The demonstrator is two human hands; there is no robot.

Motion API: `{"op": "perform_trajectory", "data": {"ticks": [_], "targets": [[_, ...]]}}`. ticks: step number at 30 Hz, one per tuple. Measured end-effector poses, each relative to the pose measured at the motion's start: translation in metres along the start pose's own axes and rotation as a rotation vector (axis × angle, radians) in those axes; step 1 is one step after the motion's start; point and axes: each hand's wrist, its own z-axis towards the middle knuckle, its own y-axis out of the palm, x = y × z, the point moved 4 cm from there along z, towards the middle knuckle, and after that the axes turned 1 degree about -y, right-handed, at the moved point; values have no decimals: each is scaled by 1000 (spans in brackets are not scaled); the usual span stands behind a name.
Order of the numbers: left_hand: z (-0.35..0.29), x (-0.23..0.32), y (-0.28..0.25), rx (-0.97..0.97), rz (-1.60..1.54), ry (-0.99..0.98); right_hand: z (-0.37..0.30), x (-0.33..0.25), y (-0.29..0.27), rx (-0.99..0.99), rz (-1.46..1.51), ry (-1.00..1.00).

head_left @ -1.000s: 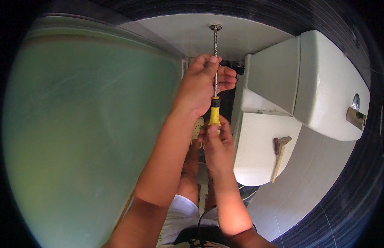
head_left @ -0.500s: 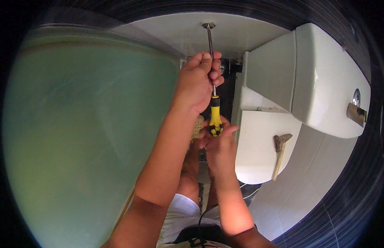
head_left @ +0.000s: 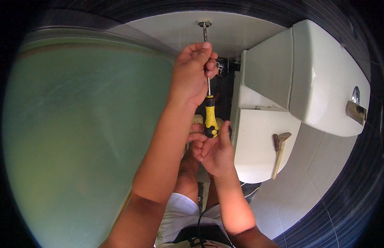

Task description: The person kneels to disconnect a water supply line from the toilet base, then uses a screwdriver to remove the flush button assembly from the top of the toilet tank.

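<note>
Left hand (head_left: 195, 68) clamped, fingers curled, on the slim metal shaft of a long screwdriver with a yellow-and-black handle (head_left: 210, 115). Right hand (head_left: 218, 156) palm up at the handle's rounded end, thumb and fingers parted to either side; contact there, cannot tell. Shaft runs away from the person to a round metal fitting (head_left: 204, 23) on a smooth pale panel (head_left: 163, 33); exact join too small to read. To the right, white toilet with flat closed lid (head_left: 254, 140); lying on it, a tool with dark metal head and pale wooden handle (head_left: 278, 159). Beyond, white cistern (head_left: 324, 74). To the left, broad frosted green panel (head_left: 84, 136).
</note>
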Motion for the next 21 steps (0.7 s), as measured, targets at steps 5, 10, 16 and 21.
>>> {"op": "perform_trajectory", "data": {"ticks": [5,10,16,21], "targets": [[-3,2,2,72,83,-12,-4,-1,-1,181,-466,-232],[0,2,0,3,94,-45,-1,3,7,256,-848,-510],[8,3,-10,-100,62,-96,-5,-2,3,8,-132,16],[-11,7,-11,51,340,-76,-4,-10,6,243,-651,-356]]}}
